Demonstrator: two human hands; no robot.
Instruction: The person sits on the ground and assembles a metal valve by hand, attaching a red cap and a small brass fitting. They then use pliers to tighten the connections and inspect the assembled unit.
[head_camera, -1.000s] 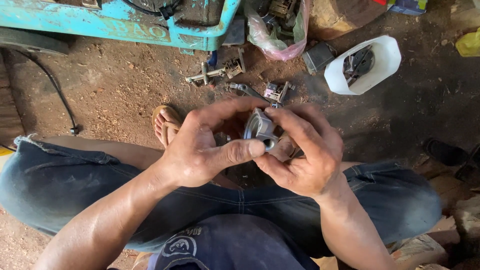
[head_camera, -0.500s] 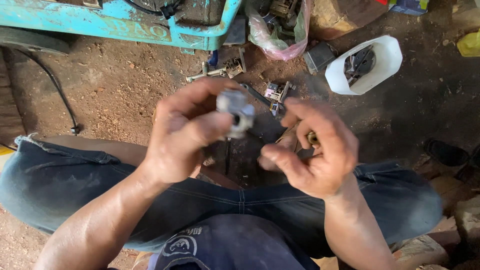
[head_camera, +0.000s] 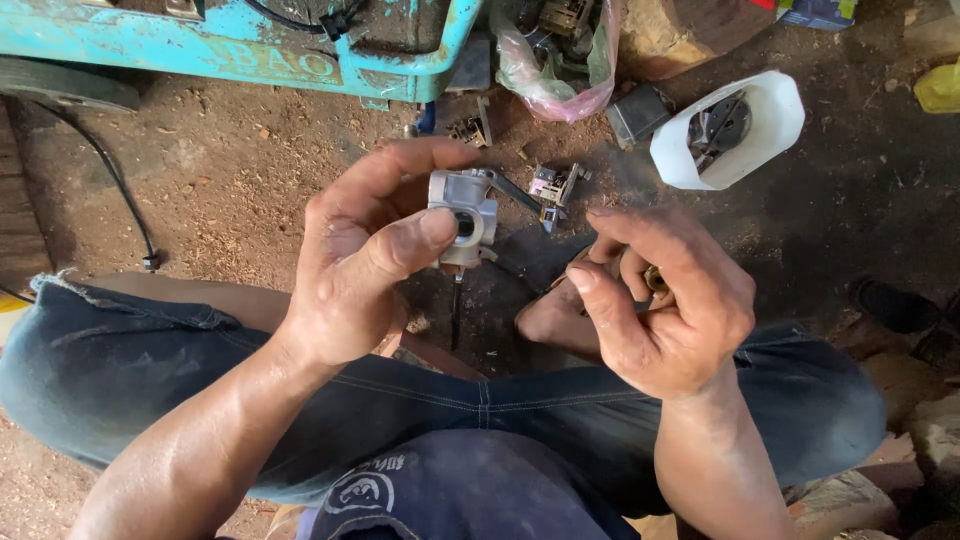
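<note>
Left hand (head_camera: 360, 265) pinching grey metal carburettor body (head_camera: 462, 215) at chest height; right hand (head_camera: 670, 300) curled round small brass part (head_camera: 655, 280), apart from it; other parts scattered on dirt floor (head_camera: 230, 170), unassembled

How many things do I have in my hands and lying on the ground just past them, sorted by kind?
Grey metal housing in the left hand: 1
Small brass piece in the right hand: 1
Loose metal parts on the dirt, and: 2
White cut-open container holding dark parts: 1
Plastic bag of parts: 1
Dark box: 1
Total: 7
</note>
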